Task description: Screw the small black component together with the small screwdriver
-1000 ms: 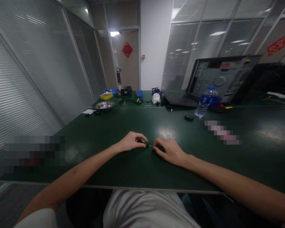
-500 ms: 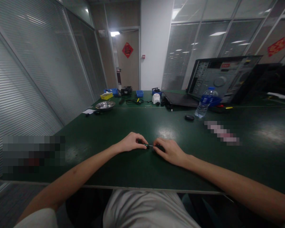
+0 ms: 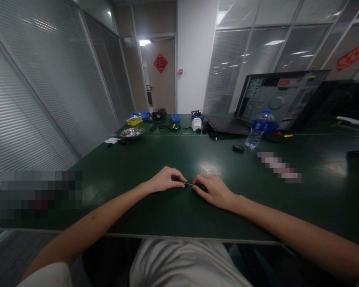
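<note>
My left hand (image 3: pixel 166 178) rests on the green table, closed with thumb and fingers around a small black part with a green patch (image 3: pixel 184 184). Most of that part is hidden by the fingers, so its kind cannot be made out. My right hand (image 3: pixel 217 191) is closed on a screwdriver (image 3: pixel 201 186) with a black handle. Its thin metal shaft points left and its tip meets, or nearly meets, the small part. Both hands are low at the middle of the table, a short gap apart.
A water bottle (image 3: pixel 255 129) and a black oval object (image 3: pixel 238 148) stand to the right, before an open computer case (image 3: pixel 283 97). Farther back are a metal bowl (image 3: pixel 132 133), a yellow tray (image 3: pixel 134 120), blue bins (image 3: pixel 176 118) and a white device (image 3: pixel 196 124).
Both hands hold almost the same place and grip. A dark object has come into view at the right edge of the table.
</note>
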The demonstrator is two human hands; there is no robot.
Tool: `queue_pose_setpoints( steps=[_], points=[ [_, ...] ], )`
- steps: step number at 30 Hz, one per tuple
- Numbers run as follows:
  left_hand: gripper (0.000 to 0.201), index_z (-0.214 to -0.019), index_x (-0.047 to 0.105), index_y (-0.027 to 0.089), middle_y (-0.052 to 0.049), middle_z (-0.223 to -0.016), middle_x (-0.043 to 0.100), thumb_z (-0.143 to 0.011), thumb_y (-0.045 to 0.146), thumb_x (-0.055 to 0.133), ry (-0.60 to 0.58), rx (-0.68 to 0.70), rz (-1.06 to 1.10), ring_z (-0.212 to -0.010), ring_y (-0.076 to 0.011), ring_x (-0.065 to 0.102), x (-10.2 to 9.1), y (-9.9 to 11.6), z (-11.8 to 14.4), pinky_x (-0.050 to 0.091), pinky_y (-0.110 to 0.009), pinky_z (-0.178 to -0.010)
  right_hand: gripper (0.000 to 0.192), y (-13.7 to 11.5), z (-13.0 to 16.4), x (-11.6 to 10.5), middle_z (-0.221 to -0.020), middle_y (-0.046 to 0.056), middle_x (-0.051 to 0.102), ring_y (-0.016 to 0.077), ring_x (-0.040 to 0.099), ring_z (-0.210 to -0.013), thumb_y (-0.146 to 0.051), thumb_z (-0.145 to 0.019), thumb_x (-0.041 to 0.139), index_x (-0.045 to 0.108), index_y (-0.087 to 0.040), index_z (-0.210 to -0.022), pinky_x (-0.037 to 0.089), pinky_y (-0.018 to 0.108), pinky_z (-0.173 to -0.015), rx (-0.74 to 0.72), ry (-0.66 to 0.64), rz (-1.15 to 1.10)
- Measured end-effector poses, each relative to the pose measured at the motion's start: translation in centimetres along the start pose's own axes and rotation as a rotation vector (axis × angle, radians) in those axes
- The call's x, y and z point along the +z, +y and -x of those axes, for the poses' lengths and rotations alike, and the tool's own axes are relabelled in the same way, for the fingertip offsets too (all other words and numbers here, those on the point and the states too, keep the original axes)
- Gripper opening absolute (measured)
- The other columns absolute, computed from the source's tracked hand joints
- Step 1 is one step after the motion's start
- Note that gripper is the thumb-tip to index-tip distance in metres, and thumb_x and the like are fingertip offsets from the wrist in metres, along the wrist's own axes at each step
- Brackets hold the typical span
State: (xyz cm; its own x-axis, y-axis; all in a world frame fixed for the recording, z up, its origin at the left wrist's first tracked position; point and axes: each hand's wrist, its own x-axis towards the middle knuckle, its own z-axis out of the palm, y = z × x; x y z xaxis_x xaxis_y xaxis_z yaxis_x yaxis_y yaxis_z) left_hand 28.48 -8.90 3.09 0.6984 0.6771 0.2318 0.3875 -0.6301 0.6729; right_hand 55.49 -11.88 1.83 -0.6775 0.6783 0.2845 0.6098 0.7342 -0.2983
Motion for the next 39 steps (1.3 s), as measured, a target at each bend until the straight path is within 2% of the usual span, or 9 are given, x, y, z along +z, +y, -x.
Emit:
queue_pose_setpoints(
  steps=[15, 30, 39],
  points=[
    [0.027, -0.119, 0.077, 0.023, -0.006, -0.111, 0.078, -0.098, 0.034, 0.065, -0.021, 0.219, -0.189, -0.104, -0.0207, 0.068, 1.6, 0.0, 0.0, 0.049, -0.031, -0.094, 0.021, -0.1, 0.1, 0.0, -0.109, 0.005, 0.067, 0.0178, 0.065, -0.087, -0.036, -0.106, 0.047, 0.059, -0.022, -0.117, 0.046, 0.030, -0.075, -0.055, -0.040, -0.006],
    [0.029, -0.122, 0.075, 0.022, -0.007, -0.114, 0.077, -0.102, 0.035, 0.059, -0.038, 0.238, -0.271, -0.105, -0.0216, 0.067, 1.7, 0.3, 0.1, 0.048, -0.033, -0.094, 0.023, -0.1, 0.1, 0.2, -0.110, 0.006, 0.066, 0.0190, 0.066, -0.092, -0.038, -0.108, 0.044, 0.058, -0.022, -0.116, 0.049, 0.031, -0.078, -0.039, -0.028, -0.056],
    [0.030, -0.125, 0.072, 0.021, -0.007, -0.115, 0.076, -0.104, 0.034, 0.056, -0.053, 0.275, -0.370, -0.105, -0.0224, 0.065, 1.3, 0.4, 0.1, 0.046, -0.035, -0.093, 0.019, -0.3, 0.1, 0.1, -0.105, 0.005, 0.068, 0.0182, 0.065, -0.086, -0.036, -0.105, 0.049, 0.059, -0.022, -0.114, 0.046, 0.030, -0.074, -0.013, -0.011, -0.012]
  ],
)
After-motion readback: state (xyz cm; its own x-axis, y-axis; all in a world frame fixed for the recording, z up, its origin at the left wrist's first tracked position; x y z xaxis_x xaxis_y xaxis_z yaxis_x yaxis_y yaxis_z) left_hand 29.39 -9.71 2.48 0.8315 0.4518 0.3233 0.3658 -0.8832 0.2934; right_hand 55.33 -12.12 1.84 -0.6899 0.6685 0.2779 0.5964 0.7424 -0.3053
